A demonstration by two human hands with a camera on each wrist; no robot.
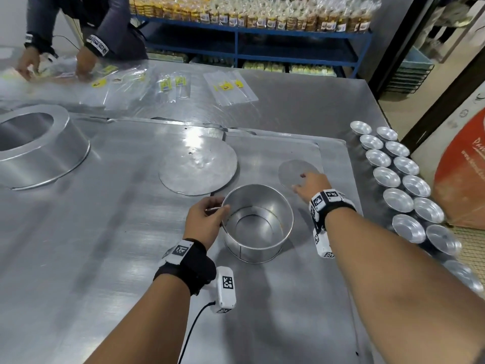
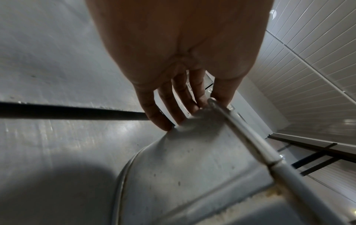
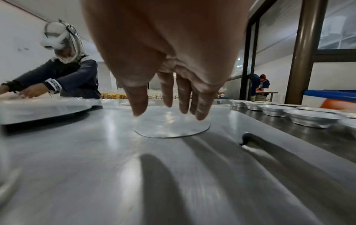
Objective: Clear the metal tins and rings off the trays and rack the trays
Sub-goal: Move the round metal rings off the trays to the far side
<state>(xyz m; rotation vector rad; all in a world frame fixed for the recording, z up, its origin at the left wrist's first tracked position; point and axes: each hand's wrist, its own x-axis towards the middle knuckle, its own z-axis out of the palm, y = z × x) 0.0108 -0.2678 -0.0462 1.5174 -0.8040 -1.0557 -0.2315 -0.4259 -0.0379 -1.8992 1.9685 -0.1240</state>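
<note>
Midway through clearing: left hand (image 1: pixel 204 219) gripping ring (image 1: pixel 258 223), right hand (image 1: pixel 312 183) open over small disc (image 1: pixel 294 172); trays (image 1: pixel 118 206) unracked.

My head camera is looking down and forward over the steel table (image 1: pixel 78 258), taking in both forearms from above. The left wrist camera is peering along my left hand (image 2: pixel 179 64), pressed close against the metal ring (image 2: pixel 192 167), also seen from the head (image 1: pixel 258 224). The right wrist camera is skimming low along my right hand (image 3: pixel 165 53), facing the small disc (image 3: pixel 171 129), shared with the head view (image 1: pixel 294 172).
</note>
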